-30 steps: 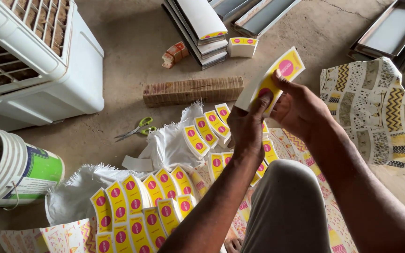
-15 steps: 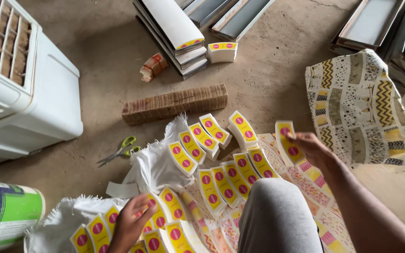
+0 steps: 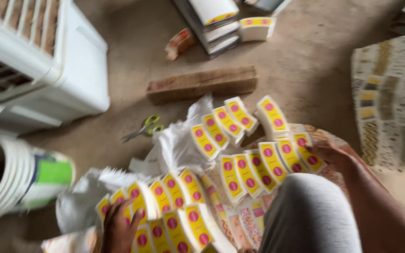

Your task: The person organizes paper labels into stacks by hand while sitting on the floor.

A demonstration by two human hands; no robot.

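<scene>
Many flat yellow cards with red dots lie fanned in overlapping rows on a white sack on the floor. My right hand rests at the right end of the middle row, fingers on a yellow card. My left hand is low at the left, fingers spread on the yellow cards of the near row. My grey-clad knee covers the cards below it.
A white air cooler stands at the left, a white bucket below it. Green-handled scissors, a long brown block, stacked white boxes and a patterned cloth lie around.
A second ago both hands held one yellow card up high. My right hand came down with it to the middle row; my left hand dropped to the near row. The view shifted.
</scene>
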